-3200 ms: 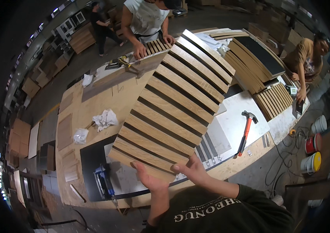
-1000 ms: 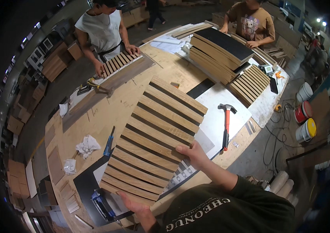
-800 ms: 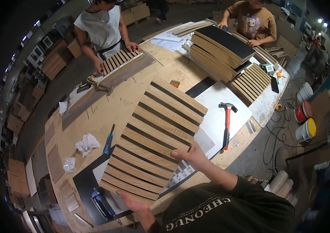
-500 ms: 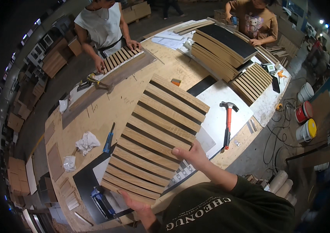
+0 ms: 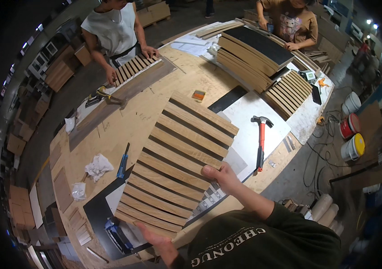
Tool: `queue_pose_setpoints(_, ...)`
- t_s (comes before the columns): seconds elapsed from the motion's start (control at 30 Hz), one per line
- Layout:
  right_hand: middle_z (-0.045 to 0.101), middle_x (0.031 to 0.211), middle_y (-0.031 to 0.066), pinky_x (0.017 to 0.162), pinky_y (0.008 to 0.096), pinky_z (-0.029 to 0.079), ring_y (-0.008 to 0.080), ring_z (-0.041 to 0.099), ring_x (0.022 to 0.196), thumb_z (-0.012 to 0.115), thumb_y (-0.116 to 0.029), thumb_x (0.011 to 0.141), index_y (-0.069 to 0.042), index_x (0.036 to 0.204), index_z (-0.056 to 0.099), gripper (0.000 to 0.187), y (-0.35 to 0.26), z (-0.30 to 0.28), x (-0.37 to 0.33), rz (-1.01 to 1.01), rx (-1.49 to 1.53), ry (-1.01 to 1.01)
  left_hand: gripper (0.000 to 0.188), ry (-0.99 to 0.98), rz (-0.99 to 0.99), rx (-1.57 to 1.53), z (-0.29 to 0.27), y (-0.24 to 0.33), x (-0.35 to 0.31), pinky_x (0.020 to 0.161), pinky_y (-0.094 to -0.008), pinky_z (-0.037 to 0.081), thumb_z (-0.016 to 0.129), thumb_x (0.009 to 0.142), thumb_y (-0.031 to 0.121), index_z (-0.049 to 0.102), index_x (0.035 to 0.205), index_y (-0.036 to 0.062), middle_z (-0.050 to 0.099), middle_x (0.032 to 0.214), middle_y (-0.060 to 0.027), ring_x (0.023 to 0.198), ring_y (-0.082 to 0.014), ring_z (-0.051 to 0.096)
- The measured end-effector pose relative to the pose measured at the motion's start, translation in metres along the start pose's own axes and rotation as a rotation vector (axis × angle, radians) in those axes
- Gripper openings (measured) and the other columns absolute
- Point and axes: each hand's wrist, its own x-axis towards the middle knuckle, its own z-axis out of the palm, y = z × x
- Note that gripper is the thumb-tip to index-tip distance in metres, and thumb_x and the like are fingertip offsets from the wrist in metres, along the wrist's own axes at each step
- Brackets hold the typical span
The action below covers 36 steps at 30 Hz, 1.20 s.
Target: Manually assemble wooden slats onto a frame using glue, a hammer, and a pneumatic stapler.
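Observation:
A slatted wooden panel [image 5: 173,154], pale oak slats over a dark backing, is held tilted up in front of me above the table. My right hand [image 5: 223,177] grips its right edge, thumb on the face and fingers behind. At the lower end my left hand [image 5: 154,236] supports the bottom edge, its fingers partly hidden by the panel. Right of the panel lies a claw hammer [image 5: 261,141] with a red and black handle. A blue cutter knife [image 5: 122,162] rests to its left. A blue-handled tool, perhaps a stapler [image 5: 118,235], lies near my left hand.
Another slatted panel [image 5: 288,93] and stacked boards [image 5: 249,58] occupy the table's far right. Two co-workers stand across the table, one with hands on a small slatted piece [image 5: 136,69]. Crumpled white paper [image 5: 98,167] lies left. Buckets [image 5: 352,147] and cables are on the floor right.
The panel has shifted very slightly, still held in both hands. A small orange packet beyond its top edge now shows more fully. The whole view has moved a little.

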Motion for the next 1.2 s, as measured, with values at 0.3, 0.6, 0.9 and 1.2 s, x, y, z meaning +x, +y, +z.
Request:
queue_pose_setpoints(0.3,0.041,0.125,0.0188,0.094,0.0371,0.038,0.0284,0.046,0.112,0.071,-0.030,0.072,0.000,0.136,0.019,0.088,0.016,-0.083,0.008,-0.277,-0.488,0.440,0.053,0.069,-0.303,-0.043,-0.046,-0.028,0.008,0.097,-0.0422,0.038,0.042,0.092,0.037,0.036,0.131,0.0020,0.046,0.128,-0.0151,0.114,-0.0302,0.047)
queue_pose_setpoints(0.6,0.051,0.115,0.0093,0.089,0.0418,0.036,0.0286,0.045,0.108,0.069,-0.030,0.068,-0.008,0.109,0.056,0.048,0.040,-0.087,-0.007,-0.534,-1.490,0.206,0.048,0.040,-0.657,-0.020,-0.079,-0.082,0.022,0.094,-0.0378,0.039,0.049,0.090,0.035,0.042,0.127,0.0050,0.051,0.122,-0.0110,0.109,-0.0263,0.050)
queue_pose_setpoints(0.9,0.052,0.109,0.0072,0.085,0.0407,0.036,0.0246,0.047,0.101,0.064,-0.038,0.074,-0.011,0.113,0.056,0.047,0.062,-0.069,-0.009,-0.463,-1.511,0.132,0.046,0.074,-0.687,0.023,-0.076,-0.083,0.023,0.092,-0.0384,0.042,0.047,0.091,0.035,0.042,0.126,0.0049,0.052,0.121,-0.0117,0.108,-0.0263,0.051)
queue_pose_setpoints(1.2,0.025,0.143,0.0167,0.106,0.0469,0.018,0.0292,0.023,0.133,0.038,-0.064,0.080,0.003,0.134,0.029,0.086,0.070,-0.039,-0.023,-0.394,-1.699,-0.283,0.047,0.122,-0.710,-0.016,-0.082,-0.088,0.025,0.091,-0.0386,0.041,0.045,0.091,0.033,0.039,0.128,0.0033,0.050,0.122,-0.0138,0.109,-0.0282,0.050)
